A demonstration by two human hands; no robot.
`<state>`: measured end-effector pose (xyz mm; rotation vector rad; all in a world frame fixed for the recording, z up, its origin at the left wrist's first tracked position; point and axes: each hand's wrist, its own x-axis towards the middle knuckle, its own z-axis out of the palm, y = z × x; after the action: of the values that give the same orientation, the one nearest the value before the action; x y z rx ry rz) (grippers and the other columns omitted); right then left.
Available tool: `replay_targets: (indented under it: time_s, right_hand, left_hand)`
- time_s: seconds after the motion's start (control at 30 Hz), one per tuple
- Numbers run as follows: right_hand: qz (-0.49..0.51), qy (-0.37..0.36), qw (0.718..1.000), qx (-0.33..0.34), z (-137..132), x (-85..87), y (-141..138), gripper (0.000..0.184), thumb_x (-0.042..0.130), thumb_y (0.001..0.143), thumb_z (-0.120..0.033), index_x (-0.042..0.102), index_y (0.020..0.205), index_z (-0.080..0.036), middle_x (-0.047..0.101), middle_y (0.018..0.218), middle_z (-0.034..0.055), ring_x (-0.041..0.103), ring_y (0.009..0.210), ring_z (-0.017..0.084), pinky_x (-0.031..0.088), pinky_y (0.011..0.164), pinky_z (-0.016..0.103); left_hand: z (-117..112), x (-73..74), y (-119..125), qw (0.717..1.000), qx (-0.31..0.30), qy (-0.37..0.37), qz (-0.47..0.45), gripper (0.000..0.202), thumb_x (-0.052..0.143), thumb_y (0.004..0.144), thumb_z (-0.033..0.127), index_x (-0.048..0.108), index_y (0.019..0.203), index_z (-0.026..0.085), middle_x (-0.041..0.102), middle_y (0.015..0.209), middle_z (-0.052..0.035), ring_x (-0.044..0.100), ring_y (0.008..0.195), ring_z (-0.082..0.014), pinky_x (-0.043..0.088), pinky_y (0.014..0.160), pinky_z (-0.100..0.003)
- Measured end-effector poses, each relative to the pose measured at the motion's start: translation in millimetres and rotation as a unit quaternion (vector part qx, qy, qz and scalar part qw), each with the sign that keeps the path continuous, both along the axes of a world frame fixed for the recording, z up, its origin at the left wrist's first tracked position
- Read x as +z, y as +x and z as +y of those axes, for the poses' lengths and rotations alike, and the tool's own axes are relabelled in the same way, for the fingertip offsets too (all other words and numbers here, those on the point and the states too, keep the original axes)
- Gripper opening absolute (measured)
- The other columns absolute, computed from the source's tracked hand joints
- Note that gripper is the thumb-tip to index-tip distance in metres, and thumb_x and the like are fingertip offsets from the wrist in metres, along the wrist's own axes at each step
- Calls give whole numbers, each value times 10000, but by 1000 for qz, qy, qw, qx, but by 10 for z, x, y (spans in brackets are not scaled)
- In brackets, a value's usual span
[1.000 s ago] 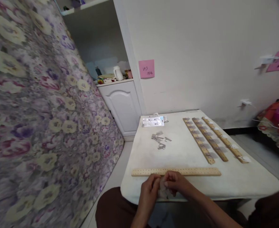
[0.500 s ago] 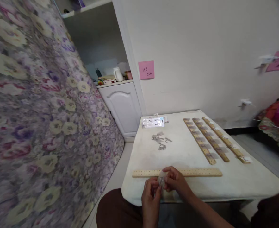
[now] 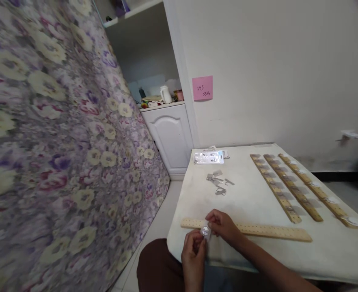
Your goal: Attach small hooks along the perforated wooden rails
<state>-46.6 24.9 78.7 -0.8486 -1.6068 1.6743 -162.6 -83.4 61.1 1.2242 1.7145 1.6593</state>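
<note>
In front of me, my left hand (image 3: 194,253) pinches the lower edge of a small clear piece with a shiny silvery round part (image 3: 205,231). Thumb and fingertips of my right hand (image 3: 224,229) are closed at the upper right edge of the same piece. Its exact kind is too small to tell. Just behind the hands lies a long light wooden strip (image 3: 273,232) with rows of small holes, partly covered by my right hand. Beyond that, several small grey flat pieces (image 3: 218,182), some with curved parts, lie in a loose pile.
A clear plastic pack (image 3: 208,157) lies at the table's back left. Three wooden strips (image 3: 276,188) (image 3: 293,187) (image 3: 319,190) bearing small clear or pale pieces lie on the right. A floral curtain (image 3: 84,162) hangs left of the white-covered table (image 3: 242,202).
My view has turned left, so the table appears farther right. The small piece has tilted so its silvery round part faces me, and my hands hold it more by its edges.
</note>
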Motion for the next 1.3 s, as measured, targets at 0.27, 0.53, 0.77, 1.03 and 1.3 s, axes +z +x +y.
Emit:
replay_targets:
  time_s: [0.27,0.53,0.77,1.03,1.3]
  right_hand:
    - [1,46,997,59,317,-95,-649,150,545,625,-147,587,769,-162,526,573,-49,480,541,102,354,522,216]
    - [-29,-30,997,58,453,-267,-951,132,529,615,-135,582,734,-161,534,534,-51,465,486,96,341,487,210]
    - [-58,8,997,47,464,-367,-986,145,552,599,-121,602,730,-157,558,551,-43,487,516,101,356,514,214]
    - [-93,30,995,26,488,-456,-988,167,553,603,-106,614,746,-166,581,575,-35,512,553,107,372,525,204]
    - [-106,48,993,20,464,-433,-999,159,543,619,-93,615,742,-163,581,589,-29,512,552,109,378,531,212]
  left_hand:
    - [22,-78,-429,990,108,-10,90,184,581,784,285,605,943,197,599,991,-65,602,836,-170,522,749,-291]
    - [27,-154,-688,971,155,-48,175,161,575,772,264,593,922,209,594,937,-47,578,874,-197,490,807,-333]
    - [76,-177,-660,970,147,-81,174,168,563,783,270,601,936,211,608,947,-53,584,891,-208,490,807,-349]
    - [95,-160,-644,967,143,-96,188,204,560,805,311,603,981,219,608,983,-60,591,930,-219,482,853,-379]
    - [110,-177,-650,961,147,-93,216,200,575,796,300,619,977,225,620,978,-58,596,936,-222,485,851,-374]
